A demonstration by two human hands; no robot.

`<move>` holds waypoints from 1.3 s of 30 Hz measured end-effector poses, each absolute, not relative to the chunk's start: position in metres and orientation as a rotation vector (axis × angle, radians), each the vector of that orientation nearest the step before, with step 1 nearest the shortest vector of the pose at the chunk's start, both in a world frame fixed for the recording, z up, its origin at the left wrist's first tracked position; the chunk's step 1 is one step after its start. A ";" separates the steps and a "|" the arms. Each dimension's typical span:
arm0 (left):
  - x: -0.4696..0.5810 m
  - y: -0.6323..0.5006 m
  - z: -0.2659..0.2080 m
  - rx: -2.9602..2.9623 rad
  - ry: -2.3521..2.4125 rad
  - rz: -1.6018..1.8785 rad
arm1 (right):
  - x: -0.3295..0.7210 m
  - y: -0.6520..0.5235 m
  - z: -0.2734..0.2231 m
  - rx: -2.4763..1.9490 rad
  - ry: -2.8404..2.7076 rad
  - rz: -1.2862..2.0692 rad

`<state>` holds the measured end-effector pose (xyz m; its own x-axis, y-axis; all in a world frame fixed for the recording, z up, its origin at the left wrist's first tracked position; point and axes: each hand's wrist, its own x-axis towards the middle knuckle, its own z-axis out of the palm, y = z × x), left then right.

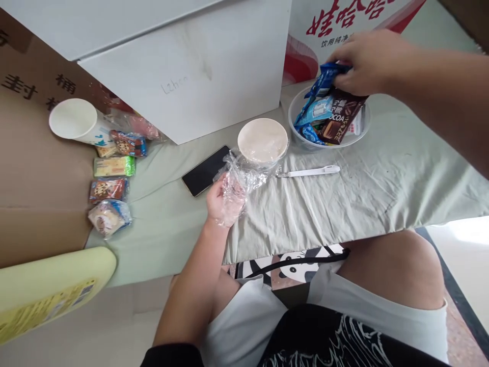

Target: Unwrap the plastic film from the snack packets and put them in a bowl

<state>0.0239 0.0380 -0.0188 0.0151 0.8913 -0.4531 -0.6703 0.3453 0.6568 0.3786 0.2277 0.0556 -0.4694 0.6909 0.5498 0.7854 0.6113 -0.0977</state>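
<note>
Fingers of the right hand [369,61] pinch a glossy blue plastic packet [325,79].
The left hand [221,204] curls around clear, crinkled plastic film [256,179]; the packet seems light, slippery, best held by its edge.

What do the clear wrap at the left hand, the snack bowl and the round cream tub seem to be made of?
Clear wrap at the left hand: thin, glossy plastic film, given its crinkles and glints.
Snack bowl: probably smooth plastic, being translucent.
Round cream tub: perhaps paperboard, judging by its pale, opaque look; plastic remains possible.
</note>
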 end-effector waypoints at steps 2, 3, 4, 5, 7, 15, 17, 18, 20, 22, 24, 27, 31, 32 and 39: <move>0.023 0.038 -0.019 0.298 0.968 1.234 | 0.380 0.229 0.053 -1.254 -2.413 -0.467; 0.023 0.038 -0.019 0.303 0.973 1.233 | 0.380 0.232 0.052 -1.292 -2.488 -0.573; 0.022 0.037 -0.019 0.306 0.976 1.229 | 0.381 0.236 0.050 -1.290 -2.509 -0.619; 0.022 0.037 -0.019 0.303 0.978 1.227 | 0.382 0.243 0.046 -1.283 -2.523 -0.609; 0.022 0.037 -0.019 0.282 0.977 1.230 | 0.385 0.262 0.035 -1.320 -2.555 -0.471; 0.027 0.038 -0.011 0.100 0.995 1.256 | 0.381 0.301 0.028 -1.458 -2.617 -0.187; 0.024 0.036 -0.011 0.112 0.982 1.226 | 0.363 0.263 0.045 -1.689 -2.420 -0.176; 0.022 0.034 -0.012 0.140 0.960 1.184 | 0.351 0.235 0.052 -1.723 -2.290 -0.164; 0.018 0.028 -0.014 0.241 0.879 1.043 | 0.325 0.171 0.057 -1.500 -2.187 -0.043; 0.015 0.021 -0.016 0.384 0.753 0.859 | 0.299 0.106 0.047 -1.153 -2.214 0.256; 0.014 0.014 -0.016 0.510 0.645 0.683 | 0.277 0.053 0.025 -0.918 -2.224 0.536; 0.018 0.009 -0.014 0.584 0.610 0.512 | 0.255 0.003 -0.009 -0.854 -2.132 0.823; 0.022 0.014 -0.012 0.530 0.753 0.515 | 0.249 -0.016 -0.025 -0.862 -2.045 0.824; 0.022 0.016 -0.012 0.504 0.805 0.547 | 0.250 -0.016 -0.025 -0.853 -2.011 0.765; 0.016 0.023 -0.005 0.443 0.999 0.995 | 0.252 -0.014 -0.022 -0.895 -1.831 0.357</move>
<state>0.0157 0.0231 -0.0047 0.1743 0.8539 -0.4903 -0.4862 0.5076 0.7113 0.2523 -0.0145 -0.0220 -0.2014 0.7173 0.6670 0.4141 0.6794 -0.6057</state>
